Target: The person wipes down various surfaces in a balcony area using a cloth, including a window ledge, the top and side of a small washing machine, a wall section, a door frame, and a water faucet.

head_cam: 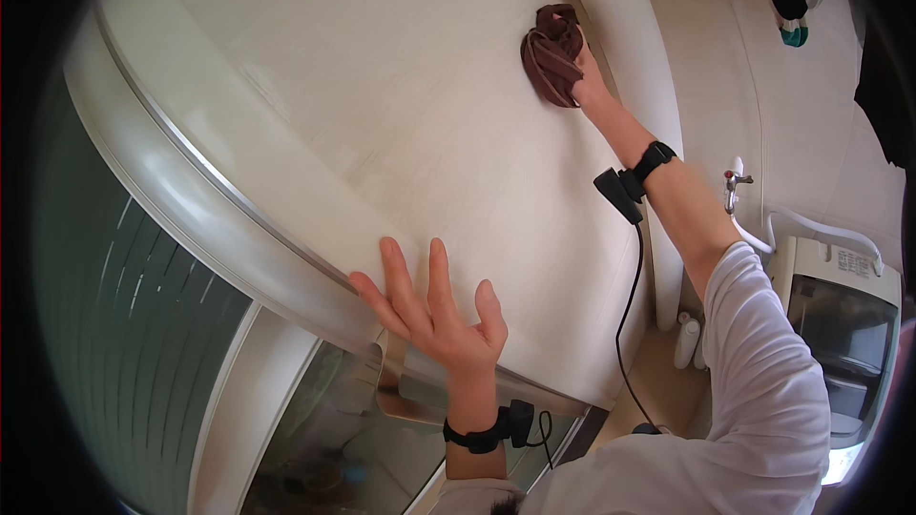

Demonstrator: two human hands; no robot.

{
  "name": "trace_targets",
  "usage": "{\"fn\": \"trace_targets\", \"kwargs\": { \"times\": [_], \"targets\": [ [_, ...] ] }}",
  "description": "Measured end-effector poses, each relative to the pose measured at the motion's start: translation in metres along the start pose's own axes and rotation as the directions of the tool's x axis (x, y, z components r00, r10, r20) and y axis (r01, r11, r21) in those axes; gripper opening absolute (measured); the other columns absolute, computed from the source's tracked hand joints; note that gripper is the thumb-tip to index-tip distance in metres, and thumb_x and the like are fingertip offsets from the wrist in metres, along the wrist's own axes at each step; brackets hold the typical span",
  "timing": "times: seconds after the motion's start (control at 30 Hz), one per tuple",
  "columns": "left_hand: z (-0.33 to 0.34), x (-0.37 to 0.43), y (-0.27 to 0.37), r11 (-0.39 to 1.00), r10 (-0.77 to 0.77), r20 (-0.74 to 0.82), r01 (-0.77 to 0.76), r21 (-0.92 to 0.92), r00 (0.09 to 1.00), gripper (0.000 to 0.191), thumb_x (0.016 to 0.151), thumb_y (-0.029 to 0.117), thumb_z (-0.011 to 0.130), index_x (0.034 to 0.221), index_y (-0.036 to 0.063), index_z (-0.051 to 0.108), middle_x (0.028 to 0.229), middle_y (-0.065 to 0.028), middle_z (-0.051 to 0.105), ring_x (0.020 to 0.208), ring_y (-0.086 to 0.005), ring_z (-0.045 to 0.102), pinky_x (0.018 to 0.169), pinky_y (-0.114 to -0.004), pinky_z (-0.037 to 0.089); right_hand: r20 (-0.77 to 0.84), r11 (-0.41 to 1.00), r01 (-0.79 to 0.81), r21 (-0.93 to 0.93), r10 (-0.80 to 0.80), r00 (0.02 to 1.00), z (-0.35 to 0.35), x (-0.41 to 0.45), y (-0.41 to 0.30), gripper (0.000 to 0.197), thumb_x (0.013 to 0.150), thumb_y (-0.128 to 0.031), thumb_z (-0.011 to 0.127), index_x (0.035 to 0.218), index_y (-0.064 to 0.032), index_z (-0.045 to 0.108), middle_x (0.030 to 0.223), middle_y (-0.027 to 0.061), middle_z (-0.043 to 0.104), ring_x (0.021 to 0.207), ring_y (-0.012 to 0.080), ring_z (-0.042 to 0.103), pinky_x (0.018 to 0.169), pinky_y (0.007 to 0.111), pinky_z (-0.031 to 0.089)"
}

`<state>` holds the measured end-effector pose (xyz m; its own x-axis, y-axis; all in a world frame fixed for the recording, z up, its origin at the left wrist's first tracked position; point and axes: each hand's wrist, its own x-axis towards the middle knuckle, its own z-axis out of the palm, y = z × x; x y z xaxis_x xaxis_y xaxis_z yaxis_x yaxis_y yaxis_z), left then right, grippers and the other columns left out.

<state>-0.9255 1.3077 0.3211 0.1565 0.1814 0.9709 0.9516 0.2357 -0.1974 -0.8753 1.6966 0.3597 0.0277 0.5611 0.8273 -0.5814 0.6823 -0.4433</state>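
My right hand (585,71) is shut on a bunched dark brown cloth (552,57), which lies against a pale wall panel (401,86) close to a white vertical pipe (630,28). Most of the fingers are hidden behind the cloth. Lower down, my left hand (444,315) is spread with nothing in it, its fingertips at the lower part of the panel beside the metal edge strip (236,200). Each wrist wears a black strap with a small device and a cable. Faint streaks and smudges mark the panel.
Below the panel are glass panes (143,265) in white frames and a metallic handle (392,386). At the right stand a washing machine (837,329), a wall tap (731,189) with a hose, and white bottles (687,342). Dark clothes and socks (794,32) hang at the top right.
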Motion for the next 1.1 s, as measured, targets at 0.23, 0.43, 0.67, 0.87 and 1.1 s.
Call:
{"fn": "trace_targets", "kwargs": {
  "times": [0.23, 0.43, 0.67, 0.87, 1.1],
  "targets": [
    [-0.01, -0.004, -0.008, 0.998, 0.033, 0.003, -0.033, 0.045, 0.999, 0.048, 0.1, 0.039, 0.047, 0.13, 0.0058, 0.063, 0.15, -0.022, 0.045, 0.144, -0.0518, 0.025, 0.113, -0.066, 0.023, 0.324, 0.955, 0.239, -0.176, -0.173, 0.93, 0.064, -0.21, -0.127, 0.079, 0.069, -0.013, 0.079, 0.142, -0.0119, 0.049, 0.15, 0.0201, 0.037, 0.149, 0.0415, 0.025, 0.121, 0.053, 0.017],
    [-0.005, -0.003, -0.005, 0.997, 0.073, 0.003, -0.073, 0.032, 0.997, 0.044, 0.1, 0.032, 0.047, 0.131, 0.0045, 0.062, 0.15, -0.0235, 0.045, 0.144, -0.0518, 0.026, 0.115, -0.066, 0.02, 0.512, 0.906, 0.407, -0.116, -0.297, 0.806, 0.04, -0.211, -0.113, 0.064, 0.072, -0.016, 0.074, 0.133, -0.0094, 0.057, 0.136, 0.02, 0.049, 0.146, 0.0418, 0.032, 0.11, 0.059, 0.029],
    [-0.014, -0.003, -0.01, 0.983, 0.095, 0.04, -0.1, 0.156, 0.995, 0.041, 0.099, 0.028, 0.047, 0.128, 0.0047, 0.064, 0.147, -0.023, 0.047, 0.144, -0.0502, 0.026, 0.115, -0.064, 0.021, -0.026, 0.967, -0.252, -0.034, 0.251, 0.968, -0.042, -0.239, 0.05, 0.066, 0.088, -0.001, 0.07, 0.147, -0.009, 0.04, 0.141, 0.0086, 0.049, 0.129, 0.0222, 0.05, 0.112, 0.032, 0.037],
    [0.002, 0.002, -0.002, 0.991, 0.092, 0.008, -0.093, 0.096, 0.996, 0.048, 0.1, 0.04, 0.046, 0.127, 0.0059, 0.066, 0.148, -0.0237, 0.045, 0.147, -0.0502, 0.02, 0.116, -0.064, 0.019, -0.197, 0.861, -0.502, 0.084, 0.508, 0.838, -0.095, -0.373, 0.106, 0.059, 0.099, -0.004, 0.054, 0.152, -0.0197, 0.032, 0.142, 0.0083, 0.045, 0.125, 0.0208, 0.052, 0.106, 0.034, 0.046],
    [-0.008, -0.011, -0.018, 0.99, 0.112, 0.026, -0.114, 0.078, 0.993, 0.05, 0.102, 0.039, 0.043, 0.132, 0.0033, 0.062, 0.153, -0.0261, 0.036, 0.148, -0.0485, 0.017, 0.117, -0.064, 0.016, 0.146, 0.922, -0.341, -0.185, 0.369, 0.918, 0.025, -0.419, -0.071, 0.087, 0.069, -0.002, 0.071, 0.15, -0.0098, 0.04, 0.157, 0.0279, 0.026, 0.149, 0.0453, 0.02, 0.122, 0.051, 0.015]
  ]
}}
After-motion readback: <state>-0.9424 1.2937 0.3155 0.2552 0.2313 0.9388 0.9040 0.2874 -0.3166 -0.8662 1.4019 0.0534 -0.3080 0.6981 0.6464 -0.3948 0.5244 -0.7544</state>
